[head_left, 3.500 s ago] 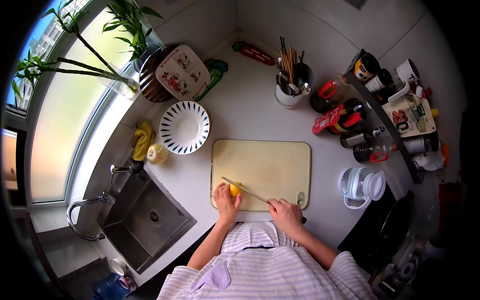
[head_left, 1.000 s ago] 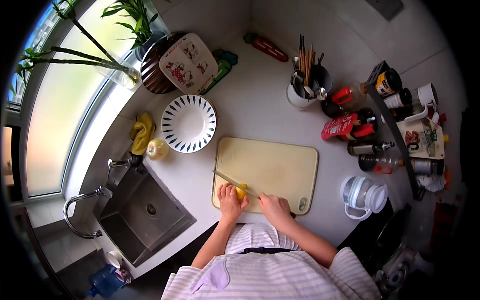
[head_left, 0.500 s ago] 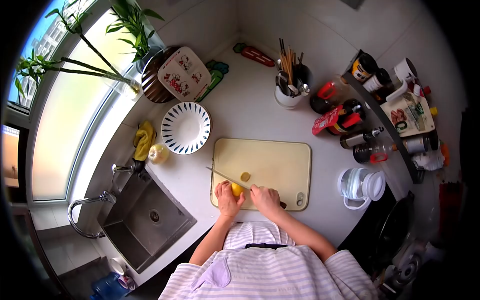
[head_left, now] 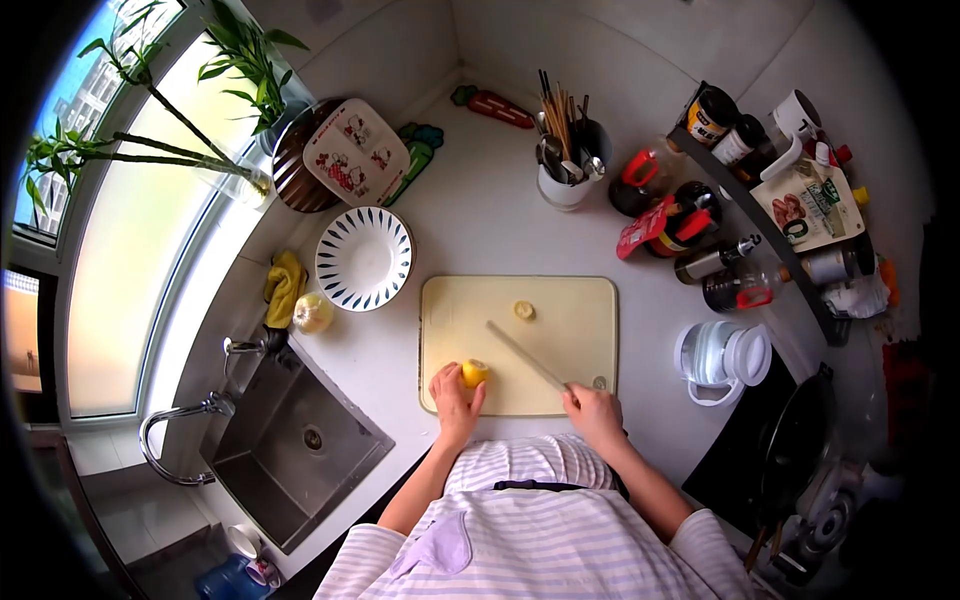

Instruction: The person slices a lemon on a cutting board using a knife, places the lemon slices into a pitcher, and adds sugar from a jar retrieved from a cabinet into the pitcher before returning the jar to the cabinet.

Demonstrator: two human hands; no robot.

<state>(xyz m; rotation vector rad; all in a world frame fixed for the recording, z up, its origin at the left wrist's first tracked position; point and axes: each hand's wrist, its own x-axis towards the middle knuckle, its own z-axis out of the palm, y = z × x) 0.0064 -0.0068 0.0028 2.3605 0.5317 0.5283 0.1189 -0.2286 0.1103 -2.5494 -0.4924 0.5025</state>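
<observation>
Plainly, left grip [head_left: 457, 405] clasps one lemon [head_left: 475, 373]; right grip [head_left: 594, 412], one knife [head_left: 525, 354]; one slice [head_left: 523, 310] apart.

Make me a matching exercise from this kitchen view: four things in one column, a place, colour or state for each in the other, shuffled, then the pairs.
Things
1. Knife
2. Large fruit piece
3. Small round slice
4. Patterned dish

Descriptions
A. White, with dark blue marks around its rim
B. On the cutting board, touched by neither hand
C. Gripped in the right hand
D. Yellow, held by the left hand

Right pairs: 1-C, 2-D, 3-B, 4-A
</observation>
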